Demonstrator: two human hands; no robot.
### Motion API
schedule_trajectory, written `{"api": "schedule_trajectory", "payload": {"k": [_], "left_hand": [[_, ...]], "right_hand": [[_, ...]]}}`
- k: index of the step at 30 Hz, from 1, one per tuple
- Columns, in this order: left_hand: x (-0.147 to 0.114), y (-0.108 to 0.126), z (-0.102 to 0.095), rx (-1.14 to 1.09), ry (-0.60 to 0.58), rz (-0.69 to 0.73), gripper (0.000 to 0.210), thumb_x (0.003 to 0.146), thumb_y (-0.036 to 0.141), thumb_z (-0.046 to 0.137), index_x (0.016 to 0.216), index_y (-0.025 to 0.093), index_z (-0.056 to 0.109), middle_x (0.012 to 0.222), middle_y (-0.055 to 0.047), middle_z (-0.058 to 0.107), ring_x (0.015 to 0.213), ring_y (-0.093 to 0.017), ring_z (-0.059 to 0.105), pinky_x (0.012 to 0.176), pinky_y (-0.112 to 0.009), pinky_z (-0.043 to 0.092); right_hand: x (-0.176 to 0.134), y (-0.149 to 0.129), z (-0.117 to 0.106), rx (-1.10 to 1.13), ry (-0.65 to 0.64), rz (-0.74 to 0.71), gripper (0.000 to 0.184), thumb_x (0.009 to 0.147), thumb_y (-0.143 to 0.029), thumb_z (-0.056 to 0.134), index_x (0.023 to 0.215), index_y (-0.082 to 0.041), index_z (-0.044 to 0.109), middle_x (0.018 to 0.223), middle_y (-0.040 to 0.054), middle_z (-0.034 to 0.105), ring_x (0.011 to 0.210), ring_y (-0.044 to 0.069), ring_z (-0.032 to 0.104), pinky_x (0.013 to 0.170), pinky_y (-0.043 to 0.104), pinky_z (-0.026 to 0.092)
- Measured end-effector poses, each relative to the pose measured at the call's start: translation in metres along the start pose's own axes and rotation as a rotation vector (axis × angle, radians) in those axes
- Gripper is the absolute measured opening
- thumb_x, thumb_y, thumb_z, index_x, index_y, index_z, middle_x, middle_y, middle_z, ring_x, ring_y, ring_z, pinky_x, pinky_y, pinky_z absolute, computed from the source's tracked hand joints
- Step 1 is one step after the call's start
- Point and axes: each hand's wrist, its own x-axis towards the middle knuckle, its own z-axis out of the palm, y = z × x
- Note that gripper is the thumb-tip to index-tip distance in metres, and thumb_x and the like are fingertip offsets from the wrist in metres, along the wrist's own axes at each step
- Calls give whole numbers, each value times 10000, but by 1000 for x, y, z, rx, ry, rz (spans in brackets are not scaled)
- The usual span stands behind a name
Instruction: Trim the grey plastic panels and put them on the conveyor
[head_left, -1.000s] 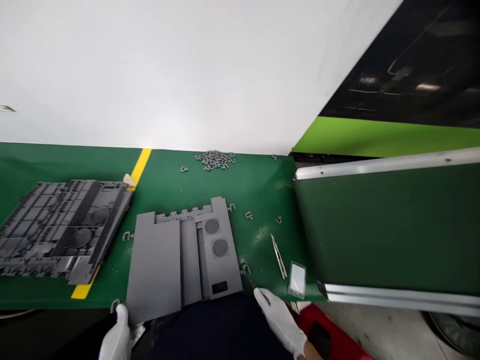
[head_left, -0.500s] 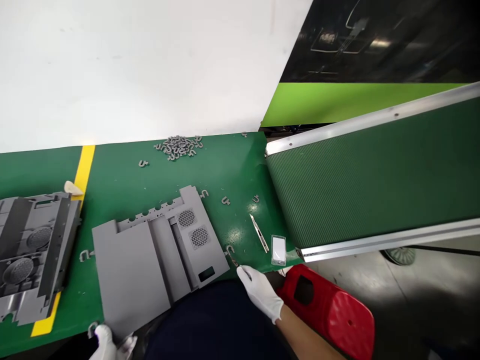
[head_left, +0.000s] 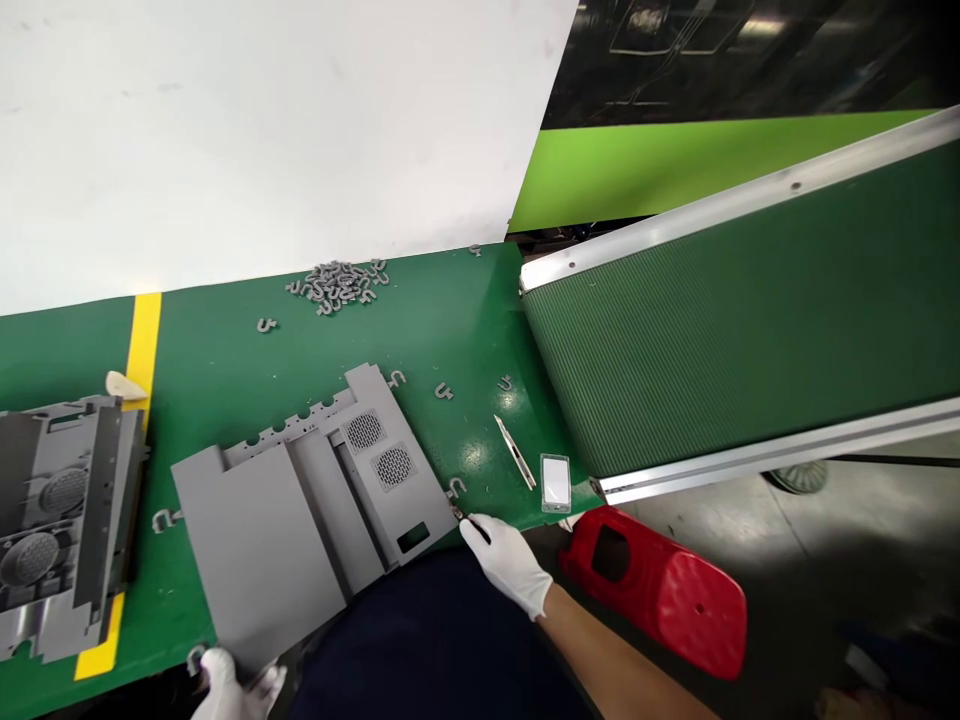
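A grey plastic panel (head_left: 262, 540) with two round vent grilles lies tilted on the green table (head_left: 217, 370). Its lower left corner is gripped by my left hand (head_left: 229, 685), in a white glove, thumb on the near side; the other fingers are partly hidden. Beside that thumb is a grey plastic hook (head_left: 196, 658). My right hand (head_left: 506, 562), also gloved, is closed around a small tool (head_left: 459, 513) with a metal tip, its kind unclear. The tip is close to the panel's right edge, by another hook (head_left: 455, 488). Further hooks stick out from the panel's left and upper right edges.
A heap of loose grey hooks (head_left: 337, 286) lies at the back. A utility knife (head_left: 514, 452) and a small clear box (head_left: 556, 483) are to the right. Another grey part (head_left: 67, 520) lies left, a green conveyor (head_left: 720, 320) stands right, a red stool (head_left: 667, 590) below.
My right hand has brought the tool tip left, closer to the panel's edge by the hook. My left hand keeps hold of the panel's corner. The view has shifted slightly.
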Motion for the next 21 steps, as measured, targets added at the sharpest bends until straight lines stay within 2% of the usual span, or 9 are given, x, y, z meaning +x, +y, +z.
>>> {"api": "schedule_trajectory", "payload": {"k": [6, 11, 13, 15, 18, 19, 21], "left_hand": [[-1, -4, 2, 52, -3, 15, 682, 612, 443, 644, 1250, 207, 588, 1292, -285, 681, 1560, -452, 250, 1076, -739, 395], [1, -9, 3, 30, 45, 14, 682, 642, 439, 630, 1285, 217, 577, 1252, -260, 704, 1539, -445, 318, 1036, -716, 445], [4, -13, 4, 65, 44, 15, 661, 653, 427, 618, 1277, 211, 583, 1244, -252, 710, 1537, -443, 325, 1064, -720, 422], [7, -20, 5, 131, 9, 46, 589, 654, 400, 606, 1196, 171, 624, 1268, -268, 701, 1555, -437, 273, 1172, -704, 305], [10, -29, 7, 214, -60, 87, 433, 655, 344, 586, 1023, 130, 663, 1329, -298, 674, 1571, -432, 192, 1282, -588, 17], [11, -31, 8, 220, -72, 91, 397, 670, 331, 573, 999, 130, 662, 1341, -295, 670, 1573, -422, 185, 1283, -552, -43], [10, -31, 8, 194, -59, 65, 364, 719, 322, 535, 1013, 142, 652, 1335, -271, 683, 1579, -385, 190, 1279, -531, -63]], "right_hand": [[4, 4, 5, 35, 21, -32, 418, 1021, -526, 475, 1036, -236, 776, 984, 78, 796, 923, 235, 730, 888, 300, 505], [4, 4, 8, 47, 25, -37, 466, 1039, -547, 420, 1066, -241, 770, 1012, 72, 795, 939, 225, 727, 866, 292, 508], [5, 4, 10, 37, 30, -40, 478, 1041, -560, 409, 1042, -244, 767, 983, 68, 793, 915, 223, 724, 846, 288, 506], [7, 7, 13, 16, 40, -41, 476, 1039, -563, 413, 994, -240, 759, 930, 67, 784, 872, 221, 717, 829, 287, 502], [10, 12, 19, -25, 53, -44, 459, 1045, -551, 414, 979, -232, 738, 915, 68, 771, 856, 216, 711, 837, 287, 500], [11, 14, 21, -42, 55, -47, 459, 1053, -543, 404, 995, -227, 732, 931, 73, 768, 874, 218, 711, 851, 290, 501], [12, 18, 25, -86, 53, -59, 464, 1073, -506, 364, 1042, -212, 721, 969, 92, 760, 919, 228, 708, 885, 306, 505]]}}
